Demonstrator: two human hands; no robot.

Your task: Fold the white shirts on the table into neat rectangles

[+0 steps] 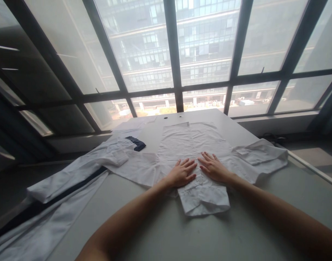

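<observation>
A white shirt (193, 141) lies spread over the table in front of me, its body toward the window. One sleeve (138, 165) stretches out to the left, and the other sleeve (261, 156) reaches the right table edge, loosely creased. The collar (205, 201) is nearest me and stands up a little. My left hand (182, 172) rests flat on the cloth just above the collar, fingers spread. Beside it, my right hand (213, 167) lies flat too, fingers stretched forward. Neither hand grips the fabric.
More white garments (81, 170) with dark navy parts are heaped along the left table edge and hang over it. A folded navy piece (137, 143) lies near the left sleeve. The white table (144, 224) extends to large framed windows (176, 54). Dark cables (274, 137) sit at right.
</observation>
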